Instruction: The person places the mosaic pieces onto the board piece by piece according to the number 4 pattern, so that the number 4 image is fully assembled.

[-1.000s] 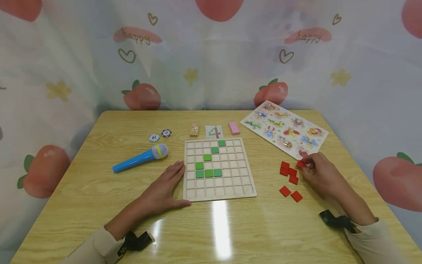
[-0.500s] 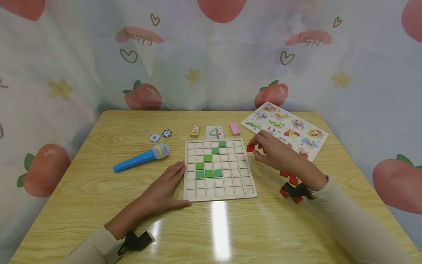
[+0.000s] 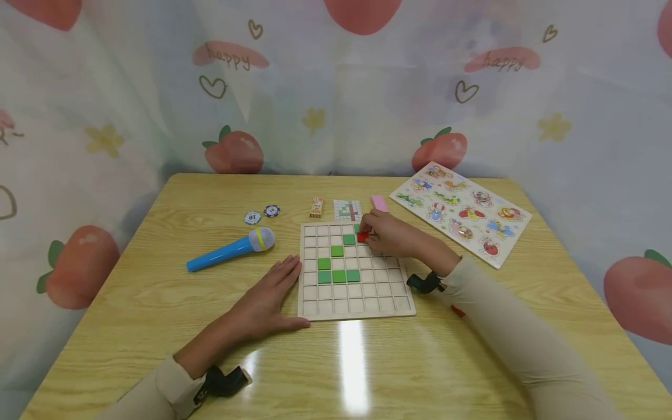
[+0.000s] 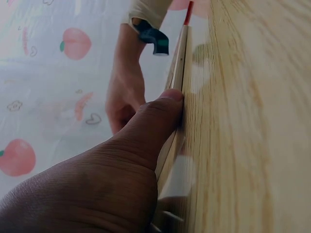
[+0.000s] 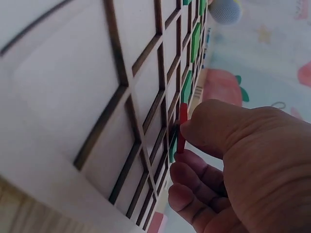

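Observation:
A wooden grid board point(image 3: 356, 307) lies on the table, with several green square tiles point(image 3: 337, 251) in its cells. My right hand point(image 3: 397, 234) pinches a red square tile point(image 3: 362, 237) between thumb and fingers over the board's upper part. In the right wrist view that red tile point(image 5: 182, 124) is tilted on edge, close beside a green tile point(image 5: 187, 87). My left hand point(image 3: 265, 300) rests at the board's left edge, fingers extended, its thumb point(image 4: 163, 109) against the near corner. Another red tile point(image 3: 458, 311) peeks out beneath my right forearm; others there are hidden.
Behind the board are a small pattern card point(image 3: 347, 210), a pink block point(image 3: 378, 203) and a small patterned box point(image 3: 317, 207). A blue toy microphone point(image 3: 231, 249) and two poker chips point(image 3: 252, 217) lie left. An insect puzzle board point(image 3: 462, 213) lies at the back right.
My right hand has picked up a red tile from the pile at the right and carried it left onto the upper part of the grid board. My left hand stays at the board's edge.

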### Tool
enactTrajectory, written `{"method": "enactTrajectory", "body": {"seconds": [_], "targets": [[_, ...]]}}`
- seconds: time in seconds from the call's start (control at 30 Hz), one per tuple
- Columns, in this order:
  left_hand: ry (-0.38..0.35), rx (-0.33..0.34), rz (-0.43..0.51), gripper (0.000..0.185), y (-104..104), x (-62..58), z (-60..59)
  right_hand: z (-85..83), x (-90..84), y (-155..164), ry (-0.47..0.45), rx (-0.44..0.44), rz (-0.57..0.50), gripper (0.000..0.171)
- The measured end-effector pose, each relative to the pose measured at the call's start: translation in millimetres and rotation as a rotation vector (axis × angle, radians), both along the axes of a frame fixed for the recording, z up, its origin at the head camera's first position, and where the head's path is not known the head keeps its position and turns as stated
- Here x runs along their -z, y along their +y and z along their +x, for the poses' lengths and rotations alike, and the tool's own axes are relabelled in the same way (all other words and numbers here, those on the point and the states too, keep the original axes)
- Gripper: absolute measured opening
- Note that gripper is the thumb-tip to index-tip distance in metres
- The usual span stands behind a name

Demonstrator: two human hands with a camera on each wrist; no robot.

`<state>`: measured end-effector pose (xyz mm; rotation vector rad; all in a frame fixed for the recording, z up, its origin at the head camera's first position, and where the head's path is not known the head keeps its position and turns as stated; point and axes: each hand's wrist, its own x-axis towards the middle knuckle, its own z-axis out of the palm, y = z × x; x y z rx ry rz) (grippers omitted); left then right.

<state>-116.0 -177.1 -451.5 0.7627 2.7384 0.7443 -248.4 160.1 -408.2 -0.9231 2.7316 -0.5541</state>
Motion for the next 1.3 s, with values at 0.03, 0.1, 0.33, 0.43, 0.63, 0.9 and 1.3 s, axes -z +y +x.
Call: {"method": "enactTrajectory", "body": {"seconds": [0.03, 0.1, 0.33, 0.43, 0.63, 0.9, 1.3], "targets": [[0.000, 0.001, -0.001, 0.125, 0, -0.2, -0.2, -0.1, 0.4, -1, 0.006, -0.002, -0.001, 0.016], [-0.002, 0.002, 0.000, 0.125, 0, -0.8, -0.6, 0.4, 0.6, -3, 0.016, -0.005, 0.000, 0.015], [-0.001, -0.005, -0.001, 0.125, 1, -2.3, -0.4, 4.6, -1.4, -5, 0.046, -0.024, 0.003, 0.016], [-0.001, -0.004, 0.006, 0.125, 2, -3.0, 0.5, 5.7, -0.5, -3, 0.037, -0.026, -0.010, 0.016], [-0.001, -0.003, 0.004, 0.124, 2, -3.8, 0.8, 6.3, 1.0, -1, 0.042, -0.068, -0.023, 0.013], [-0.001, 0.001, 0.001, 0.123, 1, -2.6, 0.1, 6.4, -1.5, -4, 0.146, -0.146, 0.058, 0.010], [-0.003, 0.003, -0.006, 0.124, 0, -2.3, 0.2, 39.3, -30.2, 36, 0.135, -0.031, -0.096, 0.020]]}}
